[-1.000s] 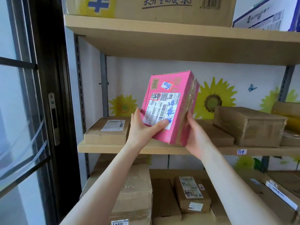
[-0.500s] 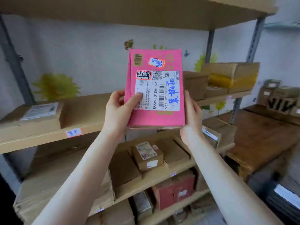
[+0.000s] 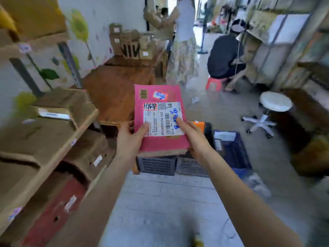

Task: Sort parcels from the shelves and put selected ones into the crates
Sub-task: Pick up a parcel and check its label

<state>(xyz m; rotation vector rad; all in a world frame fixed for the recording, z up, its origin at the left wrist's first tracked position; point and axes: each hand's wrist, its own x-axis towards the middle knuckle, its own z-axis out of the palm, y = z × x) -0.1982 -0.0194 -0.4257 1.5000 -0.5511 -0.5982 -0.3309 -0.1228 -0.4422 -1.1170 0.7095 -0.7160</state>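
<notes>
I hold a pink parcel (image 3: 160,97) with a white shipping label flat in front of me, label up. My left hand (image 3: 129,138) grips its near left corner, thumb on the label. My right hand (image 3: 193,134) grips its near right edge, thumb on the label too. Below the parcel on the floor stand dark slotted crates (image 3: 157,165), and a blue crate (image 3: 235,152) to their right holds a parcel with a white label. The parcel hides most of the crates' openings.
Wooden shelves (image 3: 58,150) with brown cardboard boxes run along my left. A wooden table (image 3: 115,86) lies beyond them. A white stool (image 3: 275,104) stands at right. One person (image 3: 183,41) stands and another (image 3: 225,57) crouches in the aisle ahead. More shelving lines the right.
I have turned right, away from the shelves, toward the aisle. The pink parcel has come down from upright to lying flat over the crates, still in both hands.
</notes>
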